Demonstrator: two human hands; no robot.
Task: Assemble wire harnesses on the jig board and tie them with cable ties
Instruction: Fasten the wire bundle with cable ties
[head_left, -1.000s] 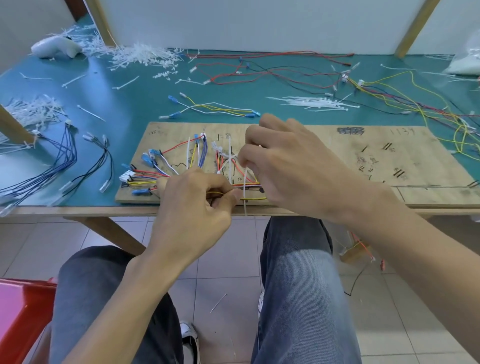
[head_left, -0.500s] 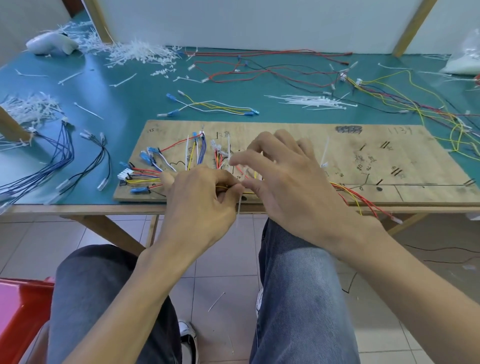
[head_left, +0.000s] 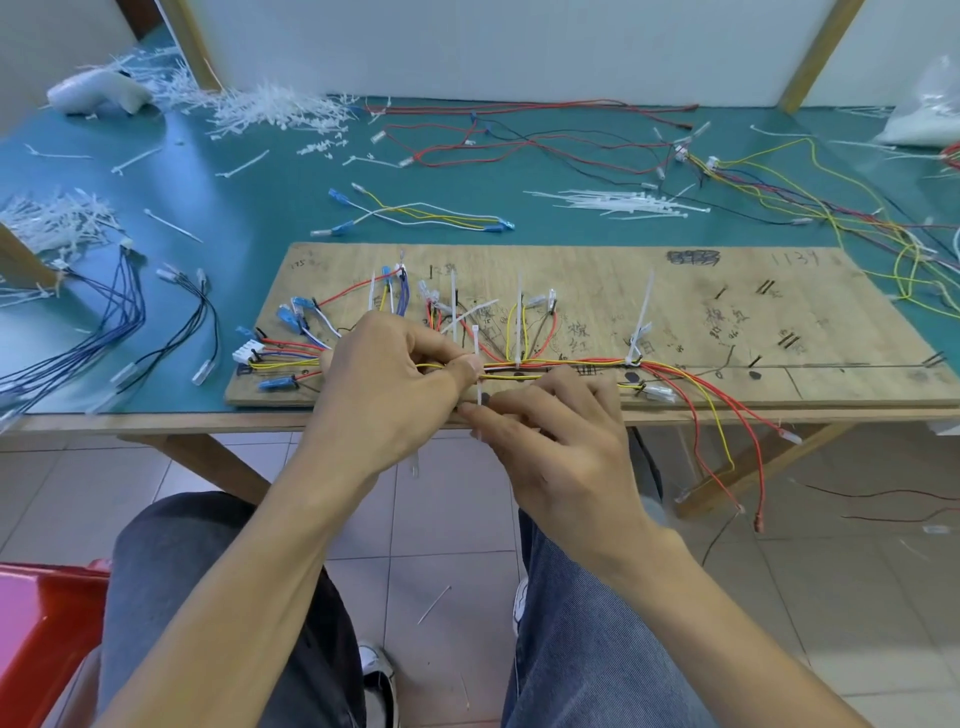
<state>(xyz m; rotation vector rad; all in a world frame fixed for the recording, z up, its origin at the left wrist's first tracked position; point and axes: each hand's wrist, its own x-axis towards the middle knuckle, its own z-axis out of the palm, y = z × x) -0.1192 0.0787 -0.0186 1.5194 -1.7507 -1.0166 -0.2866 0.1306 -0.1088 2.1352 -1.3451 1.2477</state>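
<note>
At the near left corner stood a red stool (head_left: 31, 623). On the green table (head_left: 249, 218) beyond it lay a blue wire bundle (head_left: 122, 306) and, just to its right, a black wire pair (head_left: 200, 312). A heap of white tie offcuts (head_left: 270, 109) lay at the far left. The jig board (head_left: 779, 322) rested along the near edge of the table. The wire harness (head_left: 571, 361) was routed lengthwise across the board's near half, with a white connector (head_left: 247, 352) at its left end. The left hand (head_left: 384, 384) lay over the left part of the harness, fingers curled, with thumb and forefinger pinching the wires together just left of an upright white cable tie (head_left: 476, 340). That tie crossed the harness between the two hands, and its tail ran down past the board's near edge. The right hand (head_left: 561, 441) was just right of the left and nearer, fingers curled, with thumb and forefinger gripping the lower tail of the tie. Whether the tie was fully tightened could not be determined. Further right, a fitted tie (head_left: 641, 322) stood tilted on the harness, and red and yellow leads (head_left: 680, 374) fanned out and hung off the board's near edge. A bundle of unused ties (head_left: 623, 202) lay beyond the board, and loose wires (head_left: 810, 208) were spread over the far right of the table.
</note>
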